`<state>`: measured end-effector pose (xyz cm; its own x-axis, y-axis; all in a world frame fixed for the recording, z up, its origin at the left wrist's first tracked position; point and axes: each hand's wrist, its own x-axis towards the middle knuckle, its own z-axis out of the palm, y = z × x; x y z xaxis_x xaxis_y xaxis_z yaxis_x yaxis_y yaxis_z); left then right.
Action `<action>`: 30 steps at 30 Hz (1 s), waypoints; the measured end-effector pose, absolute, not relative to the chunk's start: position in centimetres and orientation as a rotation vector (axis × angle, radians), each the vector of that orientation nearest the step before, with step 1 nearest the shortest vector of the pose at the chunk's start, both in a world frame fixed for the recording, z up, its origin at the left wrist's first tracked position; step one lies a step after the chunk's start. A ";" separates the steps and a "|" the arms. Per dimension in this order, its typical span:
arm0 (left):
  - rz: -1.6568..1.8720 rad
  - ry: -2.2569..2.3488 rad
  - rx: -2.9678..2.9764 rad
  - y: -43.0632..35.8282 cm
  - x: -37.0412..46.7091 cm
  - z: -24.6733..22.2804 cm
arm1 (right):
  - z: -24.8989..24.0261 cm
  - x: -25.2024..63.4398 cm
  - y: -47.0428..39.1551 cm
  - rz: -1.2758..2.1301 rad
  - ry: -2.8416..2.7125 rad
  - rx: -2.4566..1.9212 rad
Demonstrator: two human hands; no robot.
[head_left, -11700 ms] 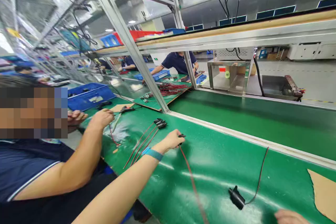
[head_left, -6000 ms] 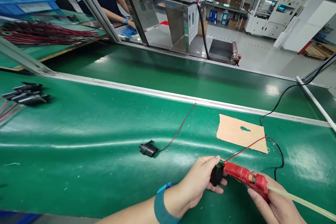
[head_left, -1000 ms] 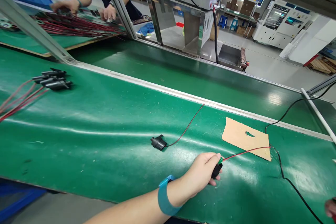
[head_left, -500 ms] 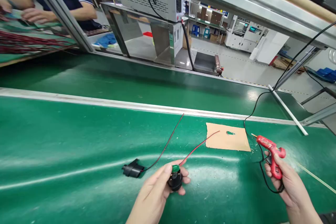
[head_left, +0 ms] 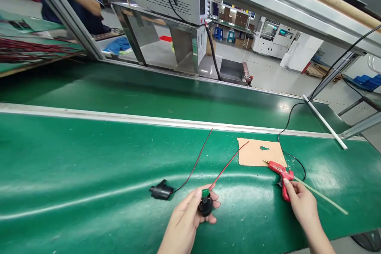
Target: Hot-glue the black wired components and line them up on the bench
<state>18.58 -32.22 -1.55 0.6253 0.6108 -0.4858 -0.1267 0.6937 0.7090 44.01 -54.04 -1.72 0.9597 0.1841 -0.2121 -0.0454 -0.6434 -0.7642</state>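
Note:
My left hand [head_left: 190, 214] is closed around a small round black part [head_left: 205, 205] with a green top [head_left: 205, 193]. From it a red wire [head_left: 228, 161] runs up to the right, its end over the cardboard piece [head_left: 250, 158]. In my right hand [head_left: 303, 202] is a red glue gun [head_left: 281, 170], gripped near its rear and handle. The gun's nozzle points left, at the cardboard's lower edge, and a pale glue stick [head_left: 323, 197] extends behind it. Left of my left hand lies a black connector-like part [head_left: 161, 190] with a dark red wire [head_left: 195, 162].
A pale rail [head_left: 119, 116] crosses the green work surface [head_left: 74, 158]. The gun's black cord [head_left: 287, 121] runs up past a white stick [head_left: 326, 122]. Bundled red wires [head_left: 32, 49] lie on a shelf at left, near another person [head_left: 80, 0]. A metal frame stands behind.
My right hand has carried the glue gun leftward to the cardboard, and the glue stick now shows behind it. The left hand still holds the black part. The other person's hands have left view.

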 end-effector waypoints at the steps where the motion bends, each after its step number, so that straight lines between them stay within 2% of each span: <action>1: 0.459 0.782 0.683 -32.2 18.5 -1.6 | -1.5 44.0 -54.6 0.314 -0.118 -2.308; 3: 0.444 0.761 0.681 -32.2 18.3 -2.0 | -1.1 43.9 -55.5 0.183 -0.202 -2.468; 6: 0.416 0.737 0.692 -32.0 17.9 -2.6 | -0.5 42.9 -55.4 -0.294 -0.489 -2.636; 9: 0.403 0.718 0.751 -31.9 17.4 -3.2 | 1.0 40.4 -52.5 -0.522 -0.905 -2.387; 15: 0.381 0.683 0.932 -32.2 15.8 -3.0 | 4.3 34.2 -43.2 -0.125 -1.938 -1.909; 20: 0.449 0.687 1.084 -32.6 14.0 -2.9 | 3.8 32.5 -39.1 0.420 -2.099 -1.722; 22: 0.477 0.703 1.119 -32.7 13.4 -3.0 | 3.3 32.3 -38.3 0.531 -2.123 -1.652; 24: 0.479 0.729 1.106 -32.8 12.9 -3.1 | 3.0 32.1 -37.8 0.491 -2.190 -1.604; 30: 0.424 0.820 1.069 -33.1 11.9 -3.3 | 2.5 30.6 -37.9 0.080 -2.367 -1.537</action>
